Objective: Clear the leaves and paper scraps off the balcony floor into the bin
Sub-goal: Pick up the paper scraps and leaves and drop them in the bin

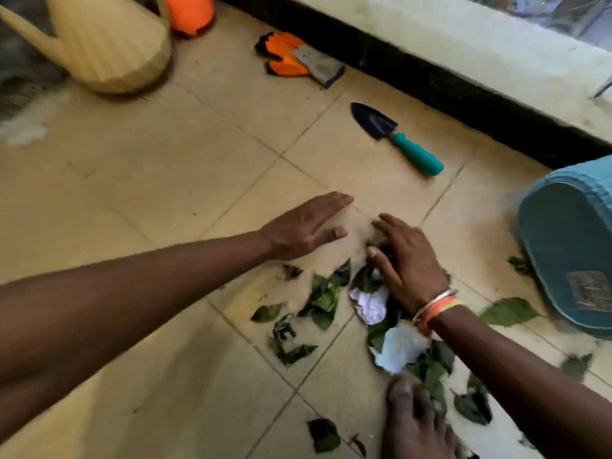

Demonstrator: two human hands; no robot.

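Leaves (326, 298) and paper scraps (371, 304) piled on floor (165, 193) under my right fingers (387, 221), spread flat, gripping nothing. Left fingers (331, 202) flat, empty, just beside. Bin (569, 246) further right. Risk imo: loose sweep, bits slip out sideways.

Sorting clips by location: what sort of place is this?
Likely a balcony used for gardening: beige tiled floor beside a low parapet wall, a cream plastic watering can, a teal-handled black trowel.
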